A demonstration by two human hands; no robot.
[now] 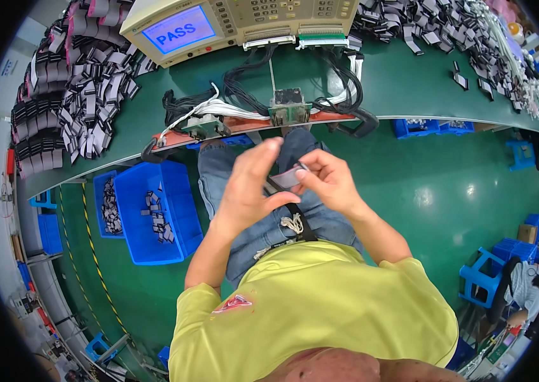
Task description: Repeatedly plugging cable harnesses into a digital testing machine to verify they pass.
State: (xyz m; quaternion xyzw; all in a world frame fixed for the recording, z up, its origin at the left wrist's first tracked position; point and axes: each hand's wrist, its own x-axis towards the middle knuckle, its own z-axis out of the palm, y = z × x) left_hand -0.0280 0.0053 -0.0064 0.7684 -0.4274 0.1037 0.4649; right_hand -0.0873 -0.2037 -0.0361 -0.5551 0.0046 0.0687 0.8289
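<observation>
The short, flat grey ribbon cable with black ends [287, 179] is pinched in the right hand [332, 183]; left hand [245, 191] loosely spread beside it; probably light, flexible, best held by its stiffer-looking ends.

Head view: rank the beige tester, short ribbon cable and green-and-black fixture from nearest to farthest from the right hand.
1. Short ribbon cable: pinched in the right hand.
2. Green-and-black fixture: ahead, at the bench's near edge.
3. Beige tester: farther ahead, beyond the fixture.
</observation>
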